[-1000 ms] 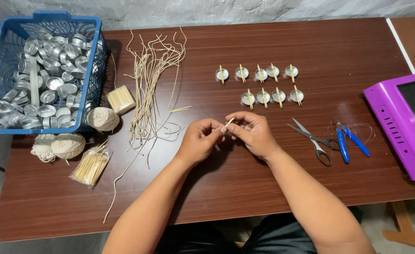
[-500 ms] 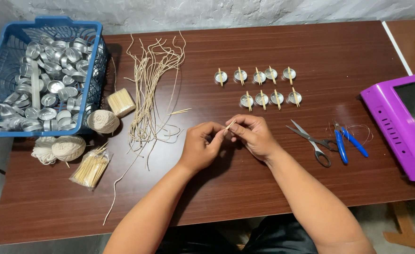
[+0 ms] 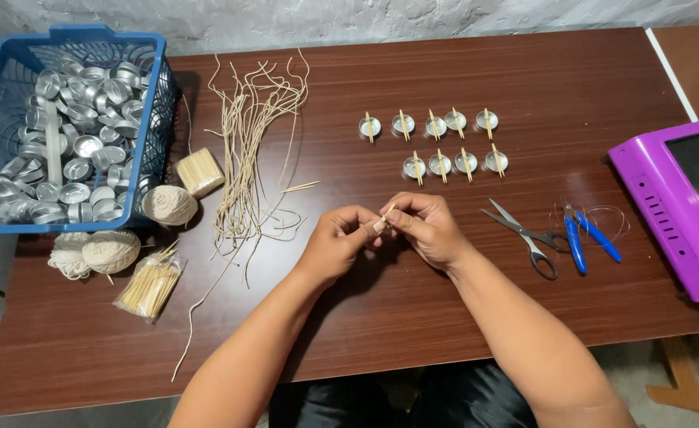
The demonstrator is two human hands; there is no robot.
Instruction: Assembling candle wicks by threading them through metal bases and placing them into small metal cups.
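1. Left hand [image 3: 340,242] and right hand [image 3: 428,228] meet above the dark brown wooden worktop [image 3: 444,317], near its middle.
2. Both grips are closed, pinching one thin pale wooden stick [image 3: 386,214] between the fingertips.
3. Small round silver metal cups [image 3: 436,147] with sticks lie beyond the hands; grey-handled steel scissors [image 3: 528,236] lie just right.

Both bare forearms rise from the bottom edge and converge at the centre of the frame. The left hand [image 3: 335,242] and right hand [image 3: 426,228] meet fingertip to fingertip — fingers curled, thumbs and forefingers pinched tight together. The wrists stay low, and the right forearm — the thicker in view — angles in from the lower right.
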